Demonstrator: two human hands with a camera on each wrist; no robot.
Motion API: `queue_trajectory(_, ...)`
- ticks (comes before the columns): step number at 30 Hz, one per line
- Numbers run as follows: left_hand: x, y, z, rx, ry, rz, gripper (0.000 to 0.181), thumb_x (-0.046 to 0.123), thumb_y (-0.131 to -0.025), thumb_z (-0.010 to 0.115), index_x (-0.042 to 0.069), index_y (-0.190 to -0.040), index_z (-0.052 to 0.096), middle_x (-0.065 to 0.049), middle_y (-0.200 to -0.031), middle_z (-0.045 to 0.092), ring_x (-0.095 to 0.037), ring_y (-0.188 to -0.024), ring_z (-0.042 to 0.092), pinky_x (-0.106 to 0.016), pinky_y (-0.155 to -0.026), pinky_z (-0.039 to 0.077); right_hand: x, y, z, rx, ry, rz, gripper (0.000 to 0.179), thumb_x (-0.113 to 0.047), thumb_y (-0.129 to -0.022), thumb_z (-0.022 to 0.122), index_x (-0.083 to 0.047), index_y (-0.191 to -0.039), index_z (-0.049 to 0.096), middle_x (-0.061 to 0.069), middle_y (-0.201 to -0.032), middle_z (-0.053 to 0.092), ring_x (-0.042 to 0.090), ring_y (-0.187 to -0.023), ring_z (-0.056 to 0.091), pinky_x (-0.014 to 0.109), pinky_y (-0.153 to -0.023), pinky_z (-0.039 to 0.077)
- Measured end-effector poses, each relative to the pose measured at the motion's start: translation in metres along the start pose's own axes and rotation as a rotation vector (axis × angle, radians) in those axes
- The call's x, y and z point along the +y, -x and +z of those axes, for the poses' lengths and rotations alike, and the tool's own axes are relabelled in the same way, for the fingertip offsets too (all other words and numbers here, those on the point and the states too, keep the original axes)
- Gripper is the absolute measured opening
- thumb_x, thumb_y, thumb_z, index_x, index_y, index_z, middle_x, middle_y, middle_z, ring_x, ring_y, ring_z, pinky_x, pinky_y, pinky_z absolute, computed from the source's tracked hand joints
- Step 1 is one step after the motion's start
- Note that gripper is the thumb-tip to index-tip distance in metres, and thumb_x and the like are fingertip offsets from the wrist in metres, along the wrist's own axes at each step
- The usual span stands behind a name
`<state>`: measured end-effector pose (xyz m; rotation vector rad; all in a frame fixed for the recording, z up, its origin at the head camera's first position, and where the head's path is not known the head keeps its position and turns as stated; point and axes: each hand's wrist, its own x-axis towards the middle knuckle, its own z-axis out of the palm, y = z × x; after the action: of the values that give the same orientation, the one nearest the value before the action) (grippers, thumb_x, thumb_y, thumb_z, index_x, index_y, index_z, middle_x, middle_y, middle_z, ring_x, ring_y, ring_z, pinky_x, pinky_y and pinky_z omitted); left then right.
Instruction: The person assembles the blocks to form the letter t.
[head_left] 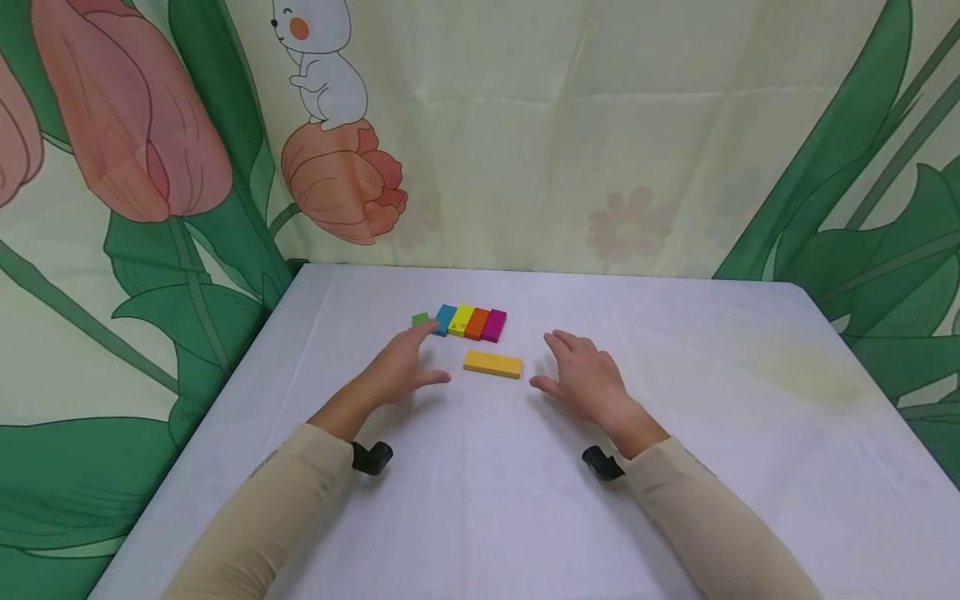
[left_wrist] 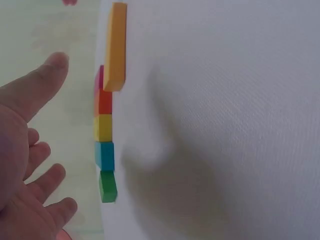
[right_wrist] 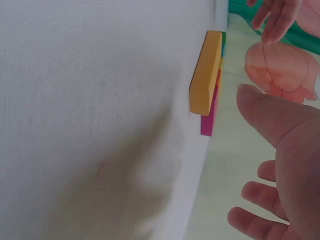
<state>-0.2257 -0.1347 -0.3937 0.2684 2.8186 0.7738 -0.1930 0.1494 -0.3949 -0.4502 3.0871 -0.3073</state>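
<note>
A yellow-orange block [head_left: 492, 364] lies flat on the white cloth between the two hands. Behind it is a side-by-side row of blocks: green [left_wrist: 108, 186], blue [head_left: 446, 319], yellow [head_left: 461, 321], orange [head_left: 477, 323] and magenta [head_left: 493, 326]. My left hand [head_left: 397, 367] hovers left of the yellow-orange block, thumb apart from the fingers, and partly covers the green block in the head view. On the other side my right hand [head_left: 585, 375] hovers with spread thumb and fingers. Neither hand holds anything; both cast shadows on the cloth.
The white-covered table [head_left: 480, 517] reaches back to a curtain [head_left: 510, 183] printed with tulips and a white animal. Black wrist cameras sit under both cuffs, the left camera [head_left: 372, 458] and the right camera [head_left: 602, 463].
</note>
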Motion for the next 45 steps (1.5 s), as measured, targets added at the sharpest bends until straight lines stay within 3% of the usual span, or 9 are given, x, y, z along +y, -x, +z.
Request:
queue_trajectory(12, -0.013, -0.012, -0.003, -0.015, 0.050, -0.045, 0.081, 0.031, -0.085, 0.082, 0.017, -0.153, 0.041, -0.014, -0.156, 0.038, -0.035, -0.143, 0.033, -0.054, -0.111, 0.035, -0.006, -0.013, 0.010, -0.027, -0.082, 0.008, 0.070, -0.042, -0.092, 0.071, -0.005, -0.147, 0.047, 0.016, -0.146, 0.050, 0.038, -0.129, 0.047, 0.056, -0.100, 0.043)
queue_trajectory(20, -0.015, -0.021, 0.000, -0.006, 0.080, -0.041, 0.070, 0.028, -0.088, 0.079, 0.016, -0.149, 0.047, -0.014, -0.153, 0.042, -0.035, -0.140, 0.035, -0.054, -0.111, 0.035, -0.013, -0.022, 0.016, -0.056, -0.140, 0.026, 0.065, -0.039, -0.091, 0.073, -0.006, -0.144, 0.051, 0.015, -0.143, 0.053, 0.036, -0.127, 0.047, 0.054, -0.101, 0.045)
queue_trajectory(27, -0.014, -0.031, 0.001, -0.018, 0.115, -0.086, 0.066, 0.028, -0.089, 0.078, 0.017, -0.148, 0.049, -0.013, -0.152, 0.043, -0.034, -0.140, 0.036, -0.052, -0.111, 0.036, -0.019, -0.029, 0.020, -0.093, -0.138, 0.020, 0.055, -0.037, -0.093, 0.071, -0.010, -0.139, 0.058, 0.010, -0.137, 0.059, 0.033, -0.122, 0.051, 0.050, -0.098, 0.047)
queue_trajectory(31, -0.015, -0.036, 0.000, 0.006, 0.115, -0.110, 0.065, 0.027, -0.090, 0.077, 0.018, -0.148, 0.049, -0.011, -0.152, 0.043, -0.033, -0.142, 0.035, -0.052, -0.110, 0.037, -0.022, -0.032, 0.024, -0.096, -0.152, 0.026, 0.052, -0.035, -0.093, 0.071, -0.009, -0.138, 0.060, 0.010, -0.134, 0.060, 0.031, -0.119, 0.053, 0.047, -0.097, 0.048)
queue_trajectory(37, -0.016, -0.038, -0.002, 0.013, 0.120, -0.124, 0.065, 0.027, -0.091, 0.076, 0.017, -0.148, 0.048, -0.010, -0.152, 0.044, -0.032, -0.142, 0.035, -0.051, -0.110, 0.037, -0.026, -0.035, 0.026, -0.097, -0.158, 0.028, 0.048, -0.033, -0.092, 0.073, -0.009, -0.133, 0.064, 0.008, -0.124, 0.063, 0.028, -0.108, 0.054, 0.042, -0.092, 0.050)
queue_trajectory(45, -0.016, -0.041, -0.003, 0.014, 0.115, -0.134, 0.064, 0.027, -0.091, 0.076, 0.015, -0.147, 0.048, -0.011, -0.151, 0.045, -0.032, -0.140, 0.037, -0.050, -0.111, 0.036, -0.023, -0.038, 0.025, -0.084, -0.126, -0.004, 0.038, -0.026, -0.093, 0.072, -0.012, -0.128, 0.069, 0.006, -0.122, 0.067, 0.028, -0.109, 0.056, 0.044, -0.094, 0.050)
